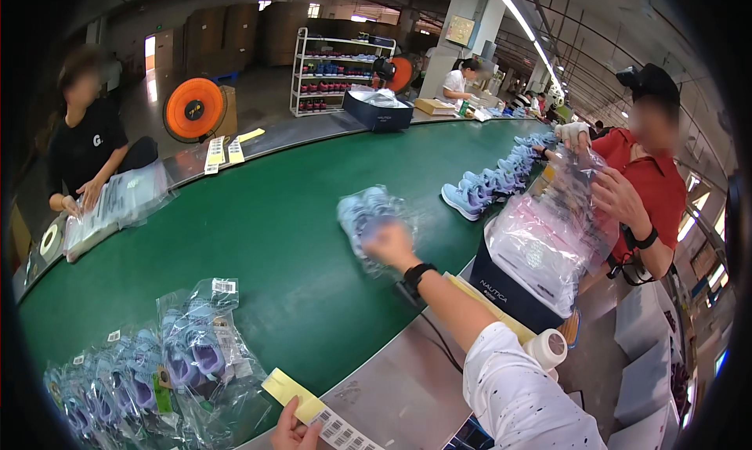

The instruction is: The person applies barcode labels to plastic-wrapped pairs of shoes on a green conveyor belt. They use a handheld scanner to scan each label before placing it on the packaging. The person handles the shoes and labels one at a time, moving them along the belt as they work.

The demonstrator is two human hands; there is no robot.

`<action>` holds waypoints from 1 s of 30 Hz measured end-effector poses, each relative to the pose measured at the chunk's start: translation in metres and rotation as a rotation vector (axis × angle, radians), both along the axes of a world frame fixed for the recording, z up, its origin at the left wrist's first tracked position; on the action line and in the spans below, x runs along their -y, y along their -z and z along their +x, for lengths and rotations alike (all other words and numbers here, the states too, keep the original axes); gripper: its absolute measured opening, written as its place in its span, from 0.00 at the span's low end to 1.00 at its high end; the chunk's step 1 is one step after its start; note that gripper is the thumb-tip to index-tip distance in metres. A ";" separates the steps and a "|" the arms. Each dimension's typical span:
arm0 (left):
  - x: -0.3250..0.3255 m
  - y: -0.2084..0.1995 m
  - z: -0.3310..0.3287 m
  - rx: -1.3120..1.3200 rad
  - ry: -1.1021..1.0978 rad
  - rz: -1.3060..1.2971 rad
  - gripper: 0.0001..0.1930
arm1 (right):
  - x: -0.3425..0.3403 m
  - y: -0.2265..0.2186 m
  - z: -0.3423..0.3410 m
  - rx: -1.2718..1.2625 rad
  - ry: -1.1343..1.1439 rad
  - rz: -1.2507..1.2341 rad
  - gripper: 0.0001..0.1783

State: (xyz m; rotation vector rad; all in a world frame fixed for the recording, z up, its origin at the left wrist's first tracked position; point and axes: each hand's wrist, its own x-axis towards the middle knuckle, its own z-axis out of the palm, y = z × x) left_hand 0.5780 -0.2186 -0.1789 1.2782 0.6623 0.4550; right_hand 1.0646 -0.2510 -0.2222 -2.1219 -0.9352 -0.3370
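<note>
A pair of light blue shoes in a clear plastic bag [364, 211] lies on the green conveyor belt [298, 246]. My right hand [390, 245] reaches across to this pair and closes on the near side of its bag; motion blurs the fingertips. Low in the picture, my left hand [296, 428] pinches a sheet of barcode stickers [345, 433] with a yellow strip [294, 393]. Left of that hand, several more bagged blue shoes [192, 348] stand in a row on the belt, some bags bearing white barcode stickers.
Unbagged blue shoes [493, 180] line the belt's right side. A co-worker in red [650, 176] handles a plastic bag above a dark blue box [509, 289] of bags. Across the belt, another person [86, 144] handles flat bags [117, 207]. A white bottle [546, 348] stands near my right arm.
</note>
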 end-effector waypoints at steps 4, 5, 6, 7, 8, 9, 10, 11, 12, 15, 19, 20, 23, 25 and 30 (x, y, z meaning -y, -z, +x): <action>-0.002 -0.001 -0.009 -0.078 -0.039 0.087 0.27 | -0.055 -0.005 -0.104 -0.175 -0.250 0.035 0.19; 0.000 0.002 -0.006 -0.053 -0.039 0.082 0.27 | -0.060 -0.007 -0.122 -0.202 -0.301 0.031 0.19; 0.001 0.003 -0.001 -0.023 -0.035 0.077 0.26 | -0.064 -0.003 -0.137 -0.192 -0.386 0.062 0.18; 0.003 0.001 0.004 0.022 -0.058 0.047 0.24 | -0.070 0.004 -0.155 -0.186 -0.481 0.095 0.18; 0.007 -0.002 0.007 0.062 -0.092 0.016 0.23 | -0.076 0.004 -0.180 -0.245 -0.558 0.119 0.17; 0.009 -0.004 0.008 0.100 -0.126 -0.012 0.21 | -0.078 0.000 -0.205 -0.305 -0.637 0.145 0.15; 0.008 -0.002 0.008 0.076 -0.107 0.003 0.20 | -0.075 -0.003 -0.219 -0.418 -0.704 0.134 0.15; 0.006 0.004 0.003 0.046 -0.096 0.017 0.18 | -0.074 -0.009 -0.236 -0.538 -0.778 0.120 0.15; 0.003 0.007 0.001 0.017 -0.084 0.031 0.17 | -0.068 -0.015 -0.250 -0.556 -0.815 0.042 0.11; 0.001 0.015 -0.001 0.021 -0.035 0.061 0.14 | -0.047 -0.026 -0.274 -0.180 -0.833 0.168 0.09; -0.006 0.038 -0.012 -0.001 -0.063 -0.002 0.17 | 0.004 -0.036 -0.311 -0.262 -0.943 0.074 0.08; -0.004 0.039 -0.013 -0.002 -0.073 0.045 0.13 | 0.020 -0.033 -0.317 -0.289 -0.944 0.016 0.07; -0.002 0.042 -0.006 0.070 -0.052 0.049 0.08 | 0.057 -0.031 -0.324 -0.397 -0.856 -0.086 0.07; -0.003 0.042 -0.009 0.071 -0.032 0.041 0.08 | 0.068 -0.030 -0.327 -0.586 -0.750 -0.158 0.08; -0.004 0.042 -0.019 0.027 0.023 0.110 0.09 | 0.062 -0.027 -0.331 -0.808 -0.714 -0.154 0.09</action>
